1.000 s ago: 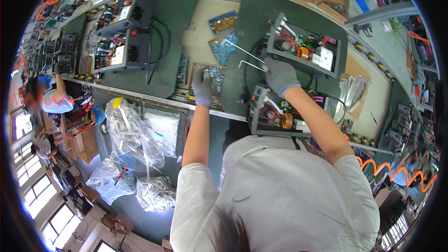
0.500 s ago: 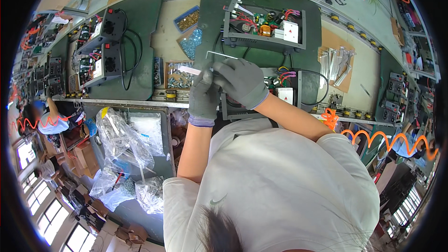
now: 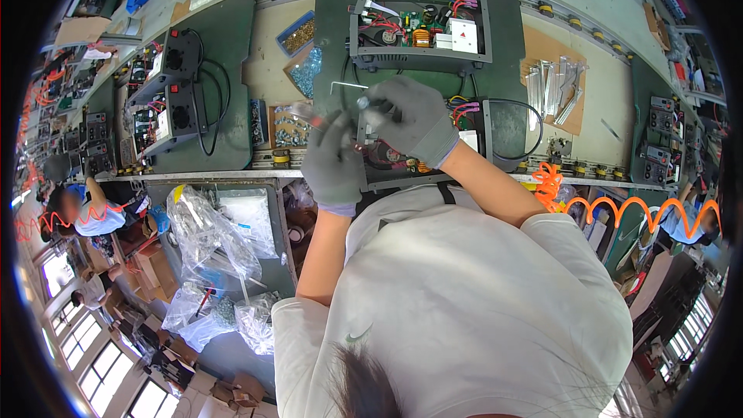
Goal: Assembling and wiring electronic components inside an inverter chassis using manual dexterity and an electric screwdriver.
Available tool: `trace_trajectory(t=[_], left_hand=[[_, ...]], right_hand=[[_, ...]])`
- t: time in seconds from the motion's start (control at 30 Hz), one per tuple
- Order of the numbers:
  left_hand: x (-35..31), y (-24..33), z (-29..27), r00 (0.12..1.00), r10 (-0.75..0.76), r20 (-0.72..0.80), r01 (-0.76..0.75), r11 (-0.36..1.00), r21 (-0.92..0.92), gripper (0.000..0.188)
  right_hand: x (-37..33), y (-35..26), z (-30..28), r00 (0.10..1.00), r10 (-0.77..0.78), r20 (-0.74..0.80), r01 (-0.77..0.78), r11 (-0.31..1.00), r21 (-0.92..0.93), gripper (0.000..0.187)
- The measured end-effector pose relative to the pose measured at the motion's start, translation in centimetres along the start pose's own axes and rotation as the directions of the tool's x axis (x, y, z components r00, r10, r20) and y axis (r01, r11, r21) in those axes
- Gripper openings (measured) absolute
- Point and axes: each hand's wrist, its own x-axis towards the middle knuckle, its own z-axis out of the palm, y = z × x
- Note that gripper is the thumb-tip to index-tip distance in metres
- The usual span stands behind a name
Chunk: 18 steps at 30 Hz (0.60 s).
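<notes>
My left hand (image 3: 334, 161), in a grey glove, is closed on a flat pale strip (image 3: 304, 114) that sticks out past its fingertips and is smeared by motion. Just to its right, my gloved right hand (image 3: 412, 118) is closed on a thin bent metal strip (image 3: 348, 84). A small silvery piece (image 3: 362, 102) shows at the right fingertips; its kind is too small to tell. Below both hands lies an open grey device case (image 3: 486, 139) with wires and a white block, partly hidden by them. A second open case (image 3: 422, 60) with circuit parts stands farther away.
Metal strips (image 3: 551, 89) lie on cardboard at right. Left of my hands are a box of screws (image 3: 290, 130), blue small parts (image 3: 306, 73) and a blue bin (image 3: 296, 33). More devices (image 3: 179, 101) stand left. An orange coiled hose (image 3: 619, 209) hangs right; bagged parts (image 3: 205, 224) lie lower left.
My hands have moved apart a little, the right one staying above the case. The pale strip has shifted slightly left with my left hand. The whole view has shifted slightly.
</notes>
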Motion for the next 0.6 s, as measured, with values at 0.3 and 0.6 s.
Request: trace_trajectory(t=[0.3, 0.6], left_hand=[[-2.2, 0.7, 0.9, 0.987, -0.057, 0.152, 0.016, 0.967, 0.255, 0.037], [-2.3, 2.7, 1.3, 0.982, -0.108, 0.152, 0.072, 0.972, 0.222, 0.042]], right_hand=[[-0.8, -1.9, 0.5, 0.999, -0.002, 0.033, -0.005, 0.974, 0.229, 0.017], [-1.2, -2.7, 1.7, 0.983, 0.061, -0.173, -0.027, 0.981, 0.190, 0.016]])
